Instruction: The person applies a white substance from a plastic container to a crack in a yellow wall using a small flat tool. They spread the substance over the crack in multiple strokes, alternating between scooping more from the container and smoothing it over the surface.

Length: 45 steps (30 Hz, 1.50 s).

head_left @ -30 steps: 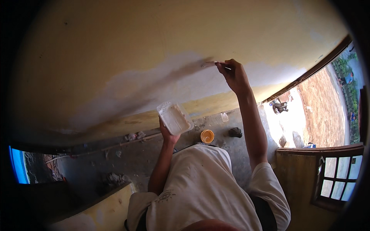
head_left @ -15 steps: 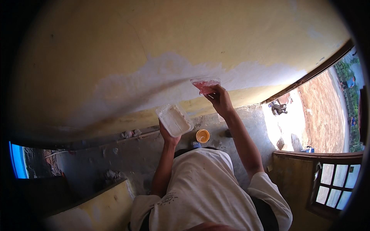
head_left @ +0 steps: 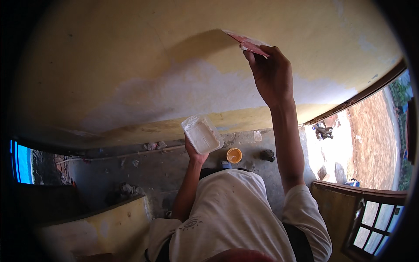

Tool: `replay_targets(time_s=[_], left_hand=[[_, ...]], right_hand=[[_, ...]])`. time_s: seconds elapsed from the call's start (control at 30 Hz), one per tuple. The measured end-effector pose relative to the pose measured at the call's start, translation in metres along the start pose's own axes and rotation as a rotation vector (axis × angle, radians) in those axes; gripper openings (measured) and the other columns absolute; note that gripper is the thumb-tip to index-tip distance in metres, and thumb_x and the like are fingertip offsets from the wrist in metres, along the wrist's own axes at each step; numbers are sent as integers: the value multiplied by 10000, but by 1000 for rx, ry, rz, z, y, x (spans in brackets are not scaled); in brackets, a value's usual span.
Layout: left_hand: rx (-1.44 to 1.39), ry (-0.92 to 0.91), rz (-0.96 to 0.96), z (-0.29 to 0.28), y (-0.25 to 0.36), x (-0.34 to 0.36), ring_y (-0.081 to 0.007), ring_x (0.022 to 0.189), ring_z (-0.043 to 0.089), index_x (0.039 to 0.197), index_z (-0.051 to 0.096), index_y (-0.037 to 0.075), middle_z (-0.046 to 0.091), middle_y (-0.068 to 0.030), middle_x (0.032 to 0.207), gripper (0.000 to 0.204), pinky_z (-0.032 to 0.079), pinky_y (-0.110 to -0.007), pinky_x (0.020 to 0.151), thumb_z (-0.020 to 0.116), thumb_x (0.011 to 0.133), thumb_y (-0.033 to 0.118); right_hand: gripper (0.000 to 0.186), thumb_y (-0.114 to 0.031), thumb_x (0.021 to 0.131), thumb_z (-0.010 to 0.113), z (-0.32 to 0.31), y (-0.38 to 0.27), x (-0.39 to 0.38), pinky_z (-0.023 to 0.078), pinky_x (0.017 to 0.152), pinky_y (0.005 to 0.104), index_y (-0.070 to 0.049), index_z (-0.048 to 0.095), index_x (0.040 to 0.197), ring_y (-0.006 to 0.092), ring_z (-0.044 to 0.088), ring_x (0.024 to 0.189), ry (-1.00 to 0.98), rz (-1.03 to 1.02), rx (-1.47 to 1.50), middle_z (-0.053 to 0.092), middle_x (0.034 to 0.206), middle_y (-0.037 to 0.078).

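In my left hand (head_left: 195, 153) I hold a clear plastic tub (head_left: 201, 134) by its side and underside; whitish paste coats its inside. My right hand (head_left: 275, 74) is raised high and pinches a flat red putty spreader (head_left: 248, 43) smeared with white. The spreader's far edge lies against or very close to the yellow wall (head_left: 144, 39); I cannot tell whether it touches. Below it, a broad whitish patch (head_left: 174, 94) of filler runs across the wall.
On the grey floor (head_left: 161, 174) by my feet stands an orange bucket (head_left: 234, 155), with a dark bundle (head_left: 267, 155) to its right. A low yellow wall (head_left: 100, 222) is behind me at left. A paned window (head_left: 375, 222) and a bright outdoor opening (head_left: 336, 144) lie at right.
My right hand has moved up the wall with the spreader, which is now tilted more edge-on to view. My left hand and the tub have stayed nearly in place.
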<state>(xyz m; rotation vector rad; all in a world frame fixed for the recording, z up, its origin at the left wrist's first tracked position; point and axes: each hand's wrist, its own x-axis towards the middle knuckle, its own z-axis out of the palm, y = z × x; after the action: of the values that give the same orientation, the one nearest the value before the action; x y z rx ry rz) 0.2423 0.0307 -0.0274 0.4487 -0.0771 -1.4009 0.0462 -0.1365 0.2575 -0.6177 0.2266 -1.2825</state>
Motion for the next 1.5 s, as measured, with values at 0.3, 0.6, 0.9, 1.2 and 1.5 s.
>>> replay_targets(time_s=[0.3, 0.6, 0.9, 1.2, 1.5], left_hand=[[-37, -9, 6, 6, -9, -3, -292, 1215, 565, 1392, 505, 139, 587, -77, 1337, 555, 448, -509, 1031, 379, 1009, 520], [7, -1, 15, -5, -11, 2, -304, 1199, 582, 1407, 489, 163, 589, -67, 1338, 589, 429, -530, 1063, 377, 996, 569], [-39, 62, 21, -8, 1, -4, -308, 1228, 553, 1411, 482, 152, 562, -72, 1365, 569, 446, -537, 1022, 365, 1007, 535], [-64, 41, 69, -19, 21, -15, -307, 1204, 578, 1394, 503, 139, 587, -74, 1343, 562, 439, -552, 1042, 393, 1000, 524], [-36, 20, 80, -16, 46, -3, -299, 1201, 578, 1398, 502, 162, 584, -64, 1348, 548, 455, -535, 1019, 387, 1003, 525]], right_hand=[[261, -163, 1008, 425, -124, 103, -59, 520, 995, 412, 20, 606, 1053, 258, 652, 1049, 167, 292, -199, 663, 1097, 148], [281, -97, 962, 416, -109, 55, -5, 504, 1013, 331, 136, 569, 996, 264, 637, 1026, 153, 90, -327, 641, 1052, 242], [224, -156, 961, 502, -29, -6, -20, 540, 923, 427, 13, 609, 1060, 265, 657, 1021, 16, -91, -182, 670, 1041, 149], [298, -169, 987, 423, -151, 167, -61, 510, 998, 403, 66, 584, 1075, 267, 647, 1064, 168, 445, -240, 658, 1106, 193], [254, -95, 980, 450, -19, 89, 5, 545, 987, 363, 127, 572, 967, 291, 664, 1004, 136, 224, -149, 659, 1035, 229]])
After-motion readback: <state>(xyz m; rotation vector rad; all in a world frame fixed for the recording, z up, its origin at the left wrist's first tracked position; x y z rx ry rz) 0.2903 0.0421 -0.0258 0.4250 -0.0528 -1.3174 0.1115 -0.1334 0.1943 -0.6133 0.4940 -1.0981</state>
